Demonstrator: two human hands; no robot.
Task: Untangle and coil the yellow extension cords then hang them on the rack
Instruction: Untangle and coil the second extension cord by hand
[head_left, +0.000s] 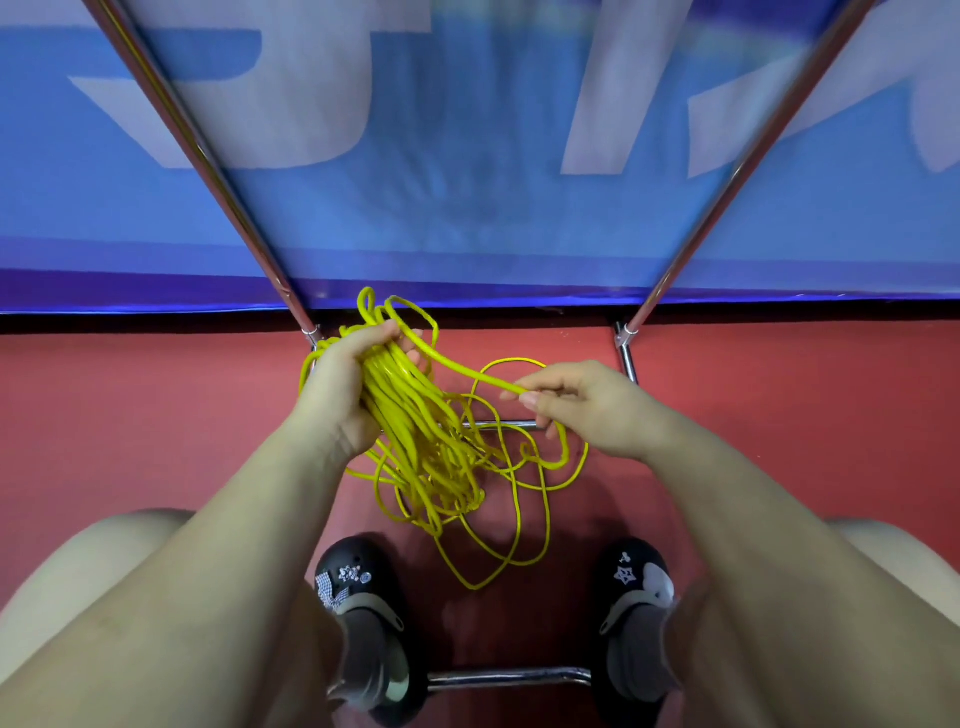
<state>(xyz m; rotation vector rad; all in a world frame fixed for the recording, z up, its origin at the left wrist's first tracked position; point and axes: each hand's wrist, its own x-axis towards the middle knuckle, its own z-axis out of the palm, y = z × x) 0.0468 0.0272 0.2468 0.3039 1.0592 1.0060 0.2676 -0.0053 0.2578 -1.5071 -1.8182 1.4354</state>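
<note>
Head view: left hand (337, 384) grips the gathered loops of the yellow cord (415, 415) – acts as the anchor so the bundle hangs free and loose turns drop toward the red floor (156, 415). Right hand (587, 405) pinches a single strand running from the bundle, likely feeding the next loop. Slack trails between the black shoes (363, 587). Rack uprights (208, 156) flank both sides, base bar (509, 675) near – snag risk; open room lies in the middle, above the floor
</note>
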